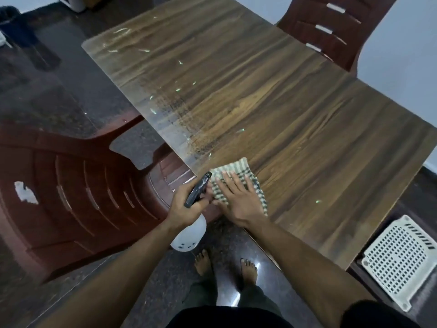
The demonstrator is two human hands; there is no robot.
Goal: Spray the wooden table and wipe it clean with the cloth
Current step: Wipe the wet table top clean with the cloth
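While gripped round its black trigger head by the left hand [183,205], spray bottle [189,235] hangs just off the near corner of the wooden table [295,119]; probably light, smooth plastic, best held at the neck. Right of it, on that corner, checked cloth [236,176]: soft, limp, pressed flat under straight fingers of the right hand [236,200].
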